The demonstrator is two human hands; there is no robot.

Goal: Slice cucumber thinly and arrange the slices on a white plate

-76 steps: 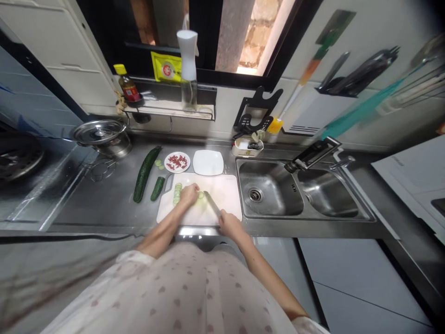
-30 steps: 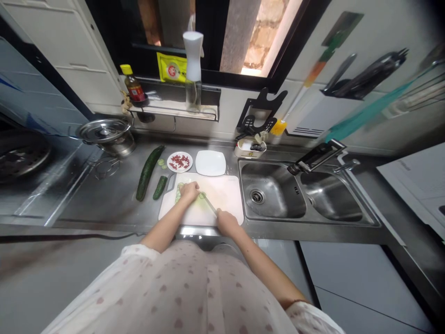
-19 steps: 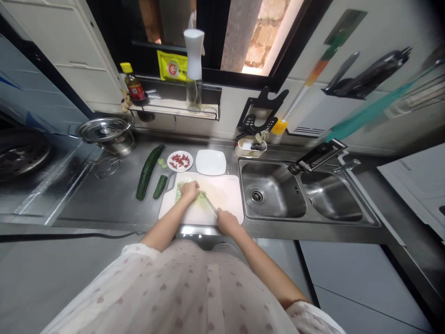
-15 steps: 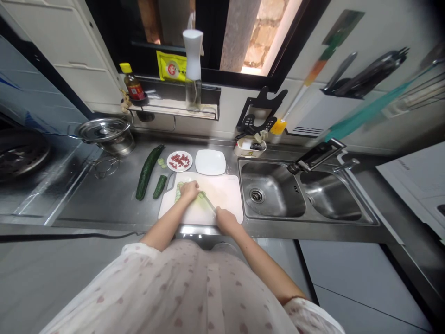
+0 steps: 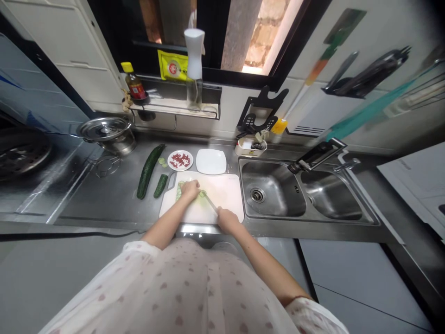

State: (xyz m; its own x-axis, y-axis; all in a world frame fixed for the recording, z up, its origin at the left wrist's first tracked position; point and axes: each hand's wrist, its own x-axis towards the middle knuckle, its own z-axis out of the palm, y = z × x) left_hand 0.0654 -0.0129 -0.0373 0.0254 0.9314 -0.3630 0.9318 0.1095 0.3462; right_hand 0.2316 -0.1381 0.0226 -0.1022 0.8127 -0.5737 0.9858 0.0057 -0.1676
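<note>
On the white cutting board (image 5: 227, 197), my left hand (image 5: 190, 190) has its fingers curled over a row of cucumber slices (image 5: 179, 191), which show at its far left side. My right hand (image 5: 227, 220) grips a knife (image 5: 210, 203) by the handle, which the fingers hide. The blade points up and left toward my left hand, and a thin cucumber slice (image 5: 202, 193) lies at its tip. Left of the board lie a long whole cucumber (image 5: 150, 171) and a shorter cucumber piece (image 5: 160, 186). A few loose slices (image 5: 162, 162) sit beyond them.
Behind the board stand a white plate with chopped red bits (image 5: 180, 160) and a white square plate (image 5: 210, 161). A lidded steel pot (image 5: 107, 134) and a wire rack (image 5: 107, 165) are at left. The double sink (image 5: 273, 188) with its faucet (image 5: 316, 155) is at right.
Both hands and the knife keep almost the same place on the board. The whole view has shifted very slightly; nothing has been picked up or let go.
</note>
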